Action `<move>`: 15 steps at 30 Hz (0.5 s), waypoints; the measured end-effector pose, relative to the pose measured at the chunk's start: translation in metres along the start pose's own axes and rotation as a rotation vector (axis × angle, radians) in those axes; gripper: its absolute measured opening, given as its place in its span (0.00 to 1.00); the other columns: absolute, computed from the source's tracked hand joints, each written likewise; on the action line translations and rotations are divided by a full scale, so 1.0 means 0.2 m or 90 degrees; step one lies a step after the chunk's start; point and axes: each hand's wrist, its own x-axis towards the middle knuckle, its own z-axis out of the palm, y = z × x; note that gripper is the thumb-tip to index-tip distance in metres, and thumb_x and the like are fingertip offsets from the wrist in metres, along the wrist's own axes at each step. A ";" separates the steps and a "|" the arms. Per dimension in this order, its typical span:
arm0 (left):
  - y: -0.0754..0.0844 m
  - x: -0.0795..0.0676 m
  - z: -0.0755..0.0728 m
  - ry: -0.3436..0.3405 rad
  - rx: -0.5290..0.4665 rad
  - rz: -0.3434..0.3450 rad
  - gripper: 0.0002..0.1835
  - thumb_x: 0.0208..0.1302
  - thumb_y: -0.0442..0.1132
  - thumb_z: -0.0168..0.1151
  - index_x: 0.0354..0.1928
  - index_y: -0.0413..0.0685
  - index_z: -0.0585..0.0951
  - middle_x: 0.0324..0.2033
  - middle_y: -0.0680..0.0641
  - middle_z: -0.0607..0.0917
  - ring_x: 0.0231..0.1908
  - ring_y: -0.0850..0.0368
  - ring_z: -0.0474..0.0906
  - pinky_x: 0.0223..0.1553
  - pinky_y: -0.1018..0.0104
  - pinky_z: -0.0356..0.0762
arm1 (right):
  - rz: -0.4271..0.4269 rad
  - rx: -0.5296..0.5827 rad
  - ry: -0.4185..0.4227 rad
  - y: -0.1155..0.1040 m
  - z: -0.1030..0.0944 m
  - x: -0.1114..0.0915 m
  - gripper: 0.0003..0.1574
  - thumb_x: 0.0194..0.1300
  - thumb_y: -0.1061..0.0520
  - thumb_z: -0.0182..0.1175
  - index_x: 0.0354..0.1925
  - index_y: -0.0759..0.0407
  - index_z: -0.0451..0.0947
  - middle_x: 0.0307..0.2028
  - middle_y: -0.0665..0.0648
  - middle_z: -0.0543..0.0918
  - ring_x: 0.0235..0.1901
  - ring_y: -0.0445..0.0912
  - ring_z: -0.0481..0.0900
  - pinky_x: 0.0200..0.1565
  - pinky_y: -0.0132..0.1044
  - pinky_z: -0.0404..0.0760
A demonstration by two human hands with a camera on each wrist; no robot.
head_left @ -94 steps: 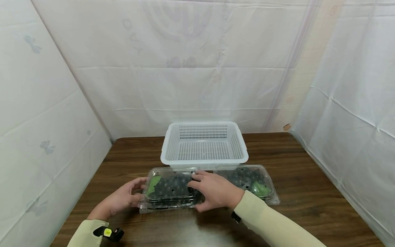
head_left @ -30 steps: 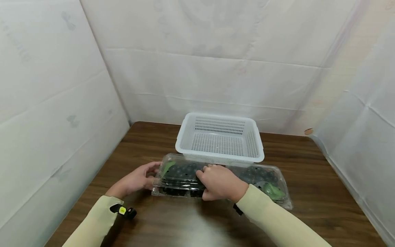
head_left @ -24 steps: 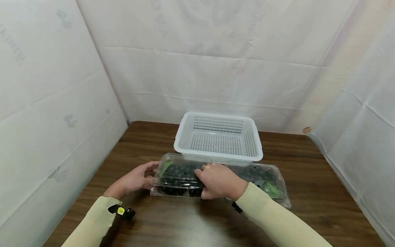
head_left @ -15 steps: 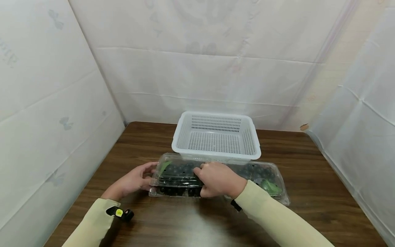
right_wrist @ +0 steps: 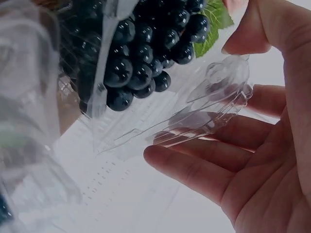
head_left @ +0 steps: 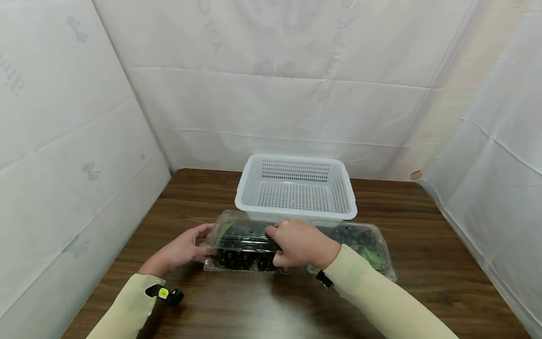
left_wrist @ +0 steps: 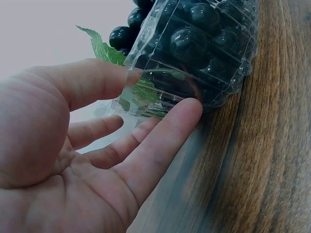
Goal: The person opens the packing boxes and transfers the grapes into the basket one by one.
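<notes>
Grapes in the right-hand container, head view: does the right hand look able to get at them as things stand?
Probably not: a clear plastic cover seems closed over those grapes, and the right hand is holding the raised lid of the left-hand container.

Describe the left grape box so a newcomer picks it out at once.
On the brown wooden table, find the white perforated basket at the back. In front of it, the left clear box sits beside the right clear box, both holding dark grapes. What sets the left one apart is its lid, held by the right hand with its near edge raised.
</notes>
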 end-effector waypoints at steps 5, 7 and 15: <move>-0.01 0.00 -0.01 -0.008 -0.007 0.000 0.41 0.69 0.28 0.58 0.79 0.35 0.50 0.68 0.24 0.66 0.51 0.47 0.86 0.45 0.56 0.87 | -0.018 0.032 0.032 0.02 -0.03 0.01 0.22 0.55 0.52 0.64 0.49 0.56 0.79 0.21 0.42 0.61 0.18 0.35 0.53 0.23 0.31 0.55; -0.01 0.00 -0.01 -0.009 -0.008 -0.003 0.41 0.68 0.27 0.57 0.79 0.35 0.50 0.65 0.25 0.70 0.51 0.46 0.86 0.45 0.55 0.87 | -0.023 0.056 0.043 0.03 -0.04 0.01 0.24 0.55 0.51 0.64 0.51 0.56 0.79 0.22 0.42 0.61 0.18 0.34 0.53 0.23 0.30 0.56; -0.01 0.01 -0.02 -0.017 -0.003 0.024 0.38 0.66 0.26 0.54 0.77 0.35 0.55 0.63 0.25 0.70 0.51 0.43 0.85 0.46 0.52 0.87 | -0.024 0.135 0.074 0.09 -0.06 0.01 0.30 0.57 0.52 0.61 0.59 0.55 0.80 0.20 0.41 0.63 0.16 0.33 0.49 0.21 0.28 0.55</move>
